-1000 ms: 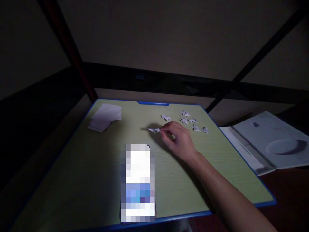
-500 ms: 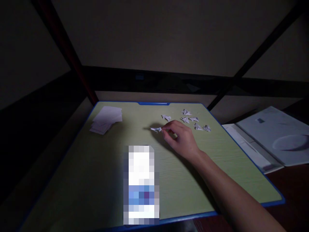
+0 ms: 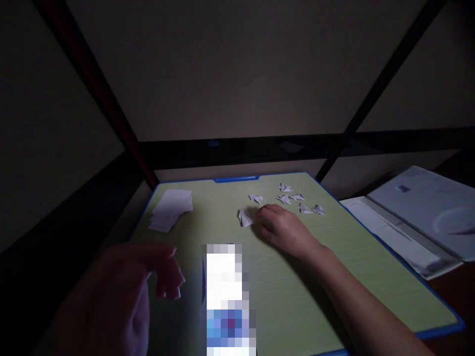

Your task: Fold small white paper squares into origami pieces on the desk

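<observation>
My right hand [image 3: 284, 230] is low over the green board, fingers curled together at the right edge of a small folded white paper piece [image 3: 244, 218]. The paper appears to rest on the board, still touching the fingertips; the exact contact is blurred. Raised in the lower left foreground is my left hand [image 3: 126, 291], dark and holding nothing, its fingers bent and apart from the thumb. Several similar folded paper pieces [image 3: 284, 199] lie beyond and to the right of my right hand.
A stack of white paper sheets [image 3: 173, 201] lies at the board's back left. A lit phone-like device [image 3: 224, 282], pixelated, stands near the front middle. The green board [image 3: 297, 316] has a blue rim. A pale box-like item [image 3: 419, 212] sits off its right side.
My left hand has come into view at the lower left. The folded paper in my right hand has been lowered and turned on the board. The view has tilted up slightly.
</observation>
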{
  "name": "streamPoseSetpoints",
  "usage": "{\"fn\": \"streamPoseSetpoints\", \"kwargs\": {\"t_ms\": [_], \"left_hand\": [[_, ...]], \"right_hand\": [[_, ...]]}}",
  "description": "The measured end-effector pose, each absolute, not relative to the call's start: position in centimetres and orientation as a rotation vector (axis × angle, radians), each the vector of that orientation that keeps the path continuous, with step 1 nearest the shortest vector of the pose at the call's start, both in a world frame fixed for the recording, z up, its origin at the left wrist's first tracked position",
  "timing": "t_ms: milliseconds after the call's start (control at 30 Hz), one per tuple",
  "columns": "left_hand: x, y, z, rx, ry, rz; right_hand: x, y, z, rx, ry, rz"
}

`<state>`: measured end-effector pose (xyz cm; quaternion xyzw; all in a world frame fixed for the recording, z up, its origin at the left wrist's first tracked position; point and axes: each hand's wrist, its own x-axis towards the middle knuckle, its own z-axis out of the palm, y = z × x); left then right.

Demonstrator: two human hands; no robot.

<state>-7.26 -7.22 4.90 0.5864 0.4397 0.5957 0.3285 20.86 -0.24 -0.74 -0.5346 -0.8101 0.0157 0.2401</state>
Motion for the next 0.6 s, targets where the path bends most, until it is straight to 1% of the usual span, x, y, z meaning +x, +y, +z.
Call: {"fn": "streamPoseSetpoints", "kwargs": {"t_ms": [67, 100, 167, 267, 367, 467, 600], "left_hand": [[-5.5, -4.9, 6.5, 1.473, 1.112, 1.577], [-4.9, -3.7, 6.9, 1.47, 1.117, 1.528], [-4.0, -1.2, 6.9, 1.511, 1.142, 1.473], [-3.7, 1.9, 5.3, 1.61, 1.249, 1.346], [-4.1, 3.7, 2.9, 1.677, 1.33, 1.292], [-4.5, 4.2, 1.2, 1.682, 1.41, 1.267], [-4.9, 3.9, 0.0, 1.721, 1.419, 1.196]], "right_hand": [[21.2, -0.2, -0.9, -1.507, -2.164, 0.056], [21.2, -0.2, -1.1, -1.528, -2.139, 0.063], [20.8, 0.0, -1.6, -1.564, -2.097, 0.073], [19.4, 0.2, -2.3, -1.617, -2.04, 0.052], [18.0, 0.5, -2.6, -1.645, -2.027, 0.007], [17.5, 0.8, -2.7, -1.637, -2.019, 0.0], [18.3, 0.8, -2.5, -1.609, -2.014, 0.042]]}}
